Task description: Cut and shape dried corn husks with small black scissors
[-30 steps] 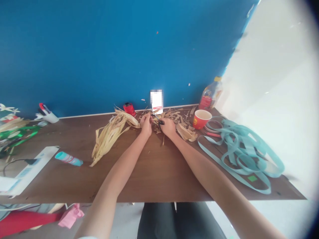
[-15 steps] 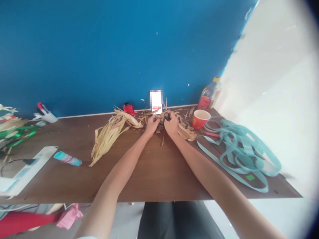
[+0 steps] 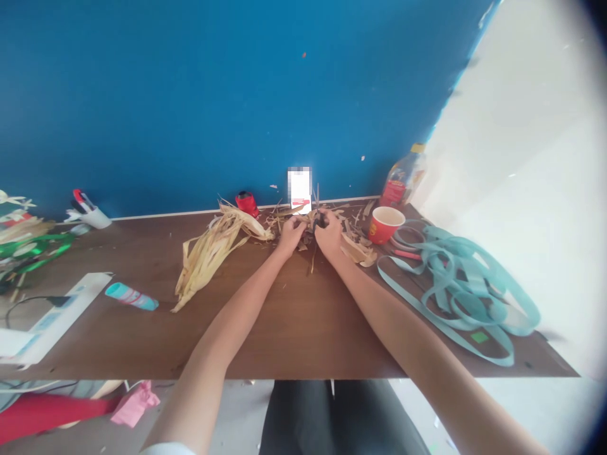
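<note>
Both my hands meet at the far middle of the brown table [image 3: 294, 328], over a litter of dry husk scraps [image 3: 353, 243]. My left hand [image 3: 290, 234] is closed in a pinch on a small husk piece. My right hand [image 3: 328, 232] is closed around black-handled scissors [image 3: 320, 220], whose blades point up toward the wall. A long bundle of pale dry husk strips [image 3: 208, 256] lies just left of my left hand, not touched.
A red paper cup [image 3: 385, 224] and a plastic bottle [image 3: 402, 180] stand right of my hands. Teal ribbon loops [image 3: 467, 291] cover the right side. A red spool [image 3: 246, 203], a white card [image 3: 300, 189], a teal tube [image 3: 131, 297], a power strip [image 3: 52, 316] and green ribbons [image 3: 33, 249] lie leftward.
My left hand let go of the long husk bundle and moved right to meet my right hand. The scissors turned from lying sideways to pointing upward.
</note>
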Motion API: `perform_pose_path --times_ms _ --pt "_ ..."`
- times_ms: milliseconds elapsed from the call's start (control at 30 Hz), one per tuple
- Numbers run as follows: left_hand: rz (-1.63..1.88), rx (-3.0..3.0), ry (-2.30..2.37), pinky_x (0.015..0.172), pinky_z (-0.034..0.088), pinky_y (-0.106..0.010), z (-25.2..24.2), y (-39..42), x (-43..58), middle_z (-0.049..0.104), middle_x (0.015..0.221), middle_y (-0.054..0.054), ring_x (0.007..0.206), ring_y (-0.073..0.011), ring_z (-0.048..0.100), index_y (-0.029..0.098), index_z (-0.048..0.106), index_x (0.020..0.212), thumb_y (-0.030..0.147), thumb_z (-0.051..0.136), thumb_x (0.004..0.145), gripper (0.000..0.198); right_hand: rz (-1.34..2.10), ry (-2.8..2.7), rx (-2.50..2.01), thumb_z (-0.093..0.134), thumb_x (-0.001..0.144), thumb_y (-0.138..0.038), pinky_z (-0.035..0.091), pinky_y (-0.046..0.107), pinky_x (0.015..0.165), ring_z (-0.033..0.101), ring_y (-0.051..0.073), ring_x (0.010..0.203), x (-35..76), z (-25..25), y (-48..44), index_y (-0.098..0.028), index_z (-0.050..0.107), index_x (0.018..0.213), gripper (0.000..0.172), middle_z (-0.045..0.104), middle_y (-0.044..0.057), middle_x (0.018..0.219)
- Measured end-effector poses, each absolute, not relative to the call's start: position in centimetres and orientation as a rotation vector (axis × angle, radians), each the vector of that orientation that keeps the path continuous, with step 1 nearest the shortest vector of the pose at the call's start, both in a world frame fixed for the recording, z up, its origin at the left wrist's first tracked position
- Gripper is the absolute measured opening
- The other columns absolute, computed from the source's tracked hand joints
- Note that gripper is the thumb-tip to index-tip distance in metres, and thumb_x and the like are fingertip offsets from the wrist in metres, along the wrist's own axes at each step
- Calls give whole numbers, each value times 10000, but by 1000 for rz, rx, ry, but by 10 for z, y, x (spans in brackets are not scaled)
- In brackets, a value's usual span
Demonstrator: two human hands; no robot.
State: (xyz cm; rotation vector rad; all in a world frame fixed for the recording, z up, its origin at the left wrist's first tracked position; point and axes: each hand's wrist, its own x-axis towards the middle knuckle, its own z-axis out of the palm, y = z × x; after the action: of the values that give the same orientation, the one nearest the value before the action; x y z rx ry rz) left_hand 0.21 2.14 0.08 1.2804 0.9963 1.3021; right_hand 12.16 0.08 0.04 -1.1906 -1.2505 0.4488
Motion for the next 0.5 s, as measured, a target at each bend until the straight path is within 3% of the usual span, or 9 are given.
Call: perform_pose_path --times_ms 267,500 --pt "1393 1334 963 530 364 -201 -1 22 -2 576 649 15 549 -79 489 159 622 835 433 703 766 294 507 -1313 -1173 563 739 -289 521 309 777 668 201 825 122 -1 2 -162 619 1117 403 714 76 961" --pt "1569 1008 918 600 425 -210 1 26 -5 663 758 -12 606 -82 547 154 612 826 354 787 684 302 531 -1449 -1345 585 717 -274 508 320 788 669 219 836 122 -1 2 -189 667 1052 355 730 49 896"
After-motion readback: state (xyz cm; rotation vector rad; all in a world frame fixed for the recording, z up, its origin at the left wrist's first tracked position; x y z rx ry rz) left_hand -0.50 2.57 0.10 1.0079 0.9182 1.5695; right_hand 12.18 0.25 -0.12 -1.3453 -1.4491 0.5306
